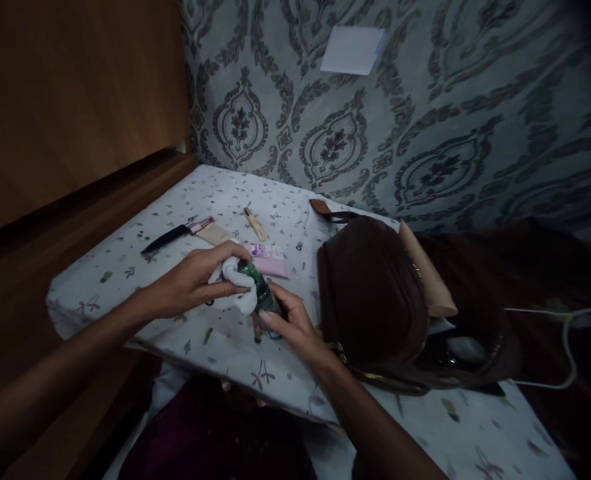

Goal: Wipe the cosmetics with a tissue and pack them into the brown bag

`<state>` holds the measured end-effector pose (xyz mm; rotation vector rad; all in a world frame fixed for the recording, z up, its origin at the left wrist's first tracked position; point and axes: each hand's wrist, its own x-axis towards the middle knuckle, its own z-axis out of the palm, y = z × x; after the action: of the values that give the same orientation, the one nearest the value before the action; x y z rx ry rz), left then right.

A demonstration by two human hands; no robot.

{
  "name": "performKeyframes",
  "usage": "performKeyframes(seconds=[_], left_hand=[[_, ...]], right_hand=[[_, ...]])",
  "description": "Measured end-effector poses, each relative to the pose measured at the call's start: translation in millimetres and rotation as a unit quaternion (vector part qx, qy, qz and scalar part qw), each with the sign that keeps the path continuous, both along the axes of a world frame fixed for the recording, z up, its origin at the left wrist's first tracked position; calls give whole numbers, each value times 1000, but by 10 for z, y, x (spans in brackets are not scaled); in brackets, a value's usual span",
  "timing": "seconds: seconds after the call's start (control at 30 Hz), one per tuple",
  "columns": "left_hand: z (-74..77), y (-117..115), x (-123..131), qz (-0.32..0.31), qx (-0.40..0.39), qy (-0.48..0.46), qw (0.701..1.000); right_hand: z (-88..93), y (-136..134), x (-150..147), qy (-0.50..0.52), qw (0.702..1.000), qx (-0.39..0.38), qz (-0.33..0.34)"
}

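Observation:
Both hands meet over the near part of the patterned white surface. My left hand [208, 277] is closed on a crumpled white wipe or tissue [245, 293], pressed to the upper end of a dark green bottle [261, 288]. The bottle's lower part sits in my right hand [292, 323], fingers wrapped round it. The bottle is tilted. Just beyond the hands lie a pink tube [272, 267] and a white tube with a purple pattern [262, 250]. A beige tube [214, 233] lies behind my left hand, partly hidden.
A brown bag [370, 287] stands open at the right, with items inside. A black pointed object [168, 238] and a small gold-capped tube [256, 224] lie farther back. Wooden furniture [75, 100] borders the left; a patterned wall [335, 140] rises behind. A white cable [570, 347] runs at the right.

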<state>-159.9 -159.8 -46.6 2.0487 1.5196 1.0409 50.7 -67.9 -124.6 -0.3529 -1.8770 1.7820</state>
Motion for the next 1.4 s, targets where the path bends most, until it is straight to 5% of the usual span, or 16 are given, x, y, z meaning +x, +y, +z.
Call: performKeyframes(seconds=[0.13, 0.33, 0.43, 0.67, 0.83, 1.0, 1.27, 1.4], left_hand=[[-42, 15, 100, 39, -32, -44, 998], [-226, 124, 240, 128, -11, -155, 979], [-287, 158, 238, 139, -11, -181, 974], [-312, 171, 203, 150, -1, -168, 974], [-317, 203, 221, 204, 18, -102, 974], [-371, 243, 165, 233, -7, -162, 959], [-403, 325, -61, 222, -36, -292, 929], [-436, 361, -161, 236, -9, -263, 935]], right_hand=[[-50, -9, -26, -11, 971, 207, -122], [-190, -27, -4, -86, 873, 404, -259], [-183, -27, -2, -83, 881, 391, -251], [-76, 1, -40, -64, 973, 180, -127], [-146, -8, -37, -51, 928, 311, -200], [-180, -23, -12, -98, 884, 400, -220], [-151, -34, -30, -59, 899, 370, -228], [-130, -54, -38, -32, 910, 348, -224]])
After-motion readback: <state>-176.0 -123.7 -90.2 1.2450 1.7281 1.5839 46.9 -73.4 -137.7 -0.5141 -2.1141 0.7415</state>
